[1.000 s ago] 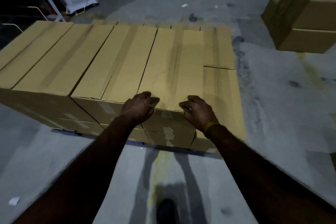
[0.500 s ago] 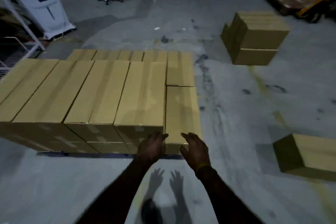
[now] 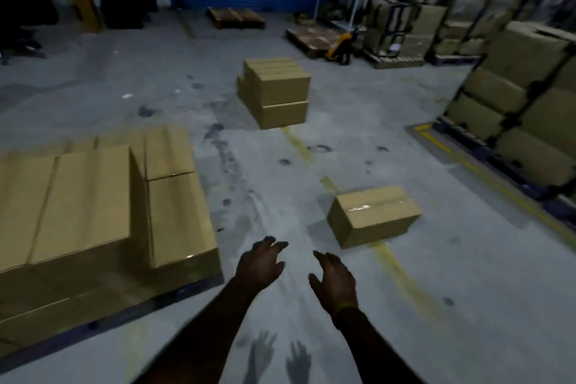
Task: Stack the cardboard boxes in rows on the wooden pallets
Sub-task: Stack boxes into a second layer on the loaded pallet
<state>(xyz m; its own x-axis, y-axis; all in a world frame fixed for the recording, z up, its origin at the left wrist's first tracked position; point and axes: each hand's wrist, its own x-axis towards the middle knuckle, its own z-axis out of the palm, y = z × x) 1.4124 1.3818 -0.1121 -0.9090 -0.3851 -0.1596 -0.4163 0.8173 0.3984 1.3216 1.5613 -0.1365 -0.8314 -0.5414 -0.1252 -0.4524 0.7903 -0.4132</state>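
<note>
The floor (image 3: 358, 140) spreads grey and stained around me, crossed by yellow lines. On my left sits the stack (image 3: 87, 206) of boxes in rows, its dark pallet (image 3: 193, 285) edge showing beneath. At far right stands a taller strapped load (image 3: 526, 109). Ahead, well apart from the stack, a small pile (image 3: 277, 90) rests on the floor. Nearer, just right of my reach, one loose box (image 3: 372, 215) lies alone. My left hand (image 3: 260, 265) and right hand (image 3: 333, 279) hover over bare floor, fingers spread loosely, holding nothing, touching nothing. A yellow band (image 3: 344, 310) circles my right wrist.
</note>
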